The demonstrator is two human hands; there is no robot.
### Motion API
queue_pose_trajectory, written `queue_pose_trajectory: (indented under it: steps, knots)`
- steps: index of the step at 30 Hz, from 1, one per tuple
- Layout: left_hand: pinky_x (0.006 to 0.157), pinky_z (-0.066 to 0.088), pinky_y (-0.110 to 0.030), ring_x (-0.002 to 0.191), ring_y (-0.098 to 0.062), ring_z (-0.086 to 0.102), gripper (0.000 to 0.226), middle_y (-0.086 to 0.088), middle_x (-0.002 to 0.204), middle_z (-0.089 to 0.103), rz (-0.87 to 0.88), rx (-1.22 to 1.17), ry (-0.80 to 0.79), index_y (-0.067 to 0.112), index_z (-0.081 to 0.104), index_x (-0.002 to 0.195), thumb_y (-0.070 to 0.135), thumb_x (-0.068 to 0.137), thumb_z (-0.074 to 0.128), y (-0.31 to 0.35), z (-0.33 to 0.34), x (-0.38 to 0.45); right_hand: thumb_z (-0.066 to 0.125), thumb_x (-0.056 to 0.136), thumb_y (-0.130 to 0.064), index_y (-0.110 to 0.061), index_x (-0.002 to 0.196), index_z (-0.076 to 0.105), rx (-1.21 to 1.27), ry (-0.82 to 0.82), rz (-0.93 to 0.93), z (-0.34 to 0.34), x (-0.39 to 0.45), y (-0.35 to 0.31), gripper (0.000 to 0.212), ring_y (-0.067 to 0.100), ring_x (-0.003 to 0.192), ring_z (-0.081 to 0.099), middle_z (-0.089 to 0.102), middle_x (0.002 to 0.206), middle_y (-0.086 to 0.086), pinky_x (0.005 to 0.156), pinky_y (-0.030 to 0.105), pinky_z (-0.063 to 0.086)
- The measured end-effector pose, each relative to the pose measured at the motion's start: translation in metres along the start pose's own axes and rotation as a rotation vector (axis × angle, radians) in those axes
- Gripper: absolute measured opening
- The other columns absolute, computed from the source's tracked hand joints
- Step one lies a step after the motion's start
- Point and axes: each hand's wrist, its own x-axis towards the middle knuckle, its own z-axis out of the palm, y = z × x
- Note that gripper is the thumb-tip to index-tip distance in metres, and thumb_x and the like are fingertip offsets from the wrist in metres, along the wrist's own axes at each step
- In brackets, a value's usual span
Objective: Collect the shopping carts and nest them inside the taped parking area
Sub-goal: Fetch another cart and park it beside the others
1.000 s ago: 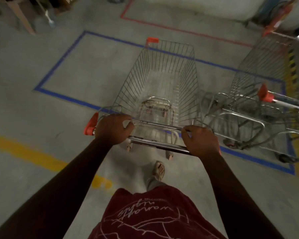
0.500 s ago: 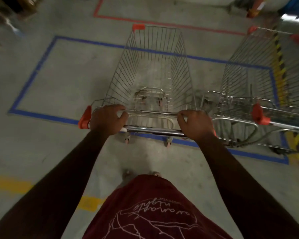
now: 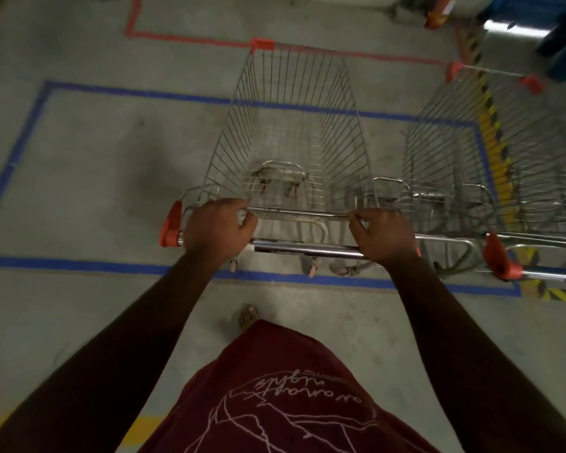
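Concrete floor, blue tape box (image 3: 20, 148) | both your hands, left hand (image 3: 218, 228) and right hand (image 3: 384, 238), grip cart handle (image 3: 307, 250) | steer right, behind parked cart (image 3: 490, 165), to nest.

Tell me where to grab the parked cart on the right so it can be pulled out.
Grip the parked cart's handle bar near its orange end cap, coming from the near side: the bar faces you, while the wire basket offers no solid hold.

Silver wire cart (image 3: 294, 132) with orange handle caps (image 3: 170, 225); blue tape (image 3: 79, 261), red tape (image 3: 190, 37), yellow-black striped strip (image 3: 492, 138); maroon shirt (image 3: 275, 393).
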Motion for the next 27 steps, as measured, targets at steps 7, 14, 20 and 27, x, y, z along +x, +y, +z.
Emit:
queue_pose_trajectory:
  steps: [7, 14, 20, 27]
  knots:
    - [0.081, 0.051, -0.036, 0.095, -0.026, 0.071, 0.039, -0.003, 0.110, 0.076, 0.041, 0.009, -0.017, 0.024, 0.073, 0.119, 0.046, 0.091, 0.057, 0.008, 0.005, 0.014, 0.056, 0.094, -0.046, -0.023, 0.104, 0.081, 0.026, 0.051, -0.041, -0.005, 0.009, 0.013, 0.036, 0.035, 0.081, 0.077, 0.081, 0.092, 0.006, 0.071, 0.040, 0.061]
    - [0.075, 0.053, -0.036, 0.090, -0.030, 0.071, 0.041, -0.005, 0.105, 0.076, 0.033, 0.041, -0.007, 0.022, 0.076, 0.112, 0.046, 0.086, 0.055, 0.027, 0.021, -0.004, 0.053, 0.096, -0.048, -0.027, 0.106, 0.079, 0.049, 0.013, -0.054, -0.009, 0.001, 0.044, 0.035, 0.032, 0.083, 0.077, 0.081, 0.097, 0.003, 0.072, 0.038, 0.060]
    - [0.077, 0.054, -0.035, 0.092, -0.029, 0.072, 0.039, -0.004, 0.106, 0.077, 0.010, 0.010, 0.005, 0.023, 0.076, 0.112, 0.044, 0.086, 0.057, 0.052, 0.029, -0.008, 0.048, 0.097, -0.053, -0.030, 0.111, 0.079, 0.065, -0.014, -0.042, -0.019, 0.002, 0.066, 0.041, 0.030, 0.091, 0.078, 0.081, 0.104, 0.001, 0.079, 0.042, 0.062]
    - [0.080, 0.053, -0.034, 0.097, -0.027, 0.072, 0.041, -0.002, 0.111, 0.076, 0.001, 0.018, -0.002, 0.025, 0.075, 0.116, 0.045, 0.088, 0.054, 0.060, 0.027, -0.017, 0.060, 0.099, -0.042, -0.030, 0.107, 0.079, 0.082, 0.013, -0.077, -0.020, -0.016, 0.075, 0.024, 0.031, 0.083, 0.077, 0.081, 0.097, 0.002, 0.075, 0.039, 0.060]
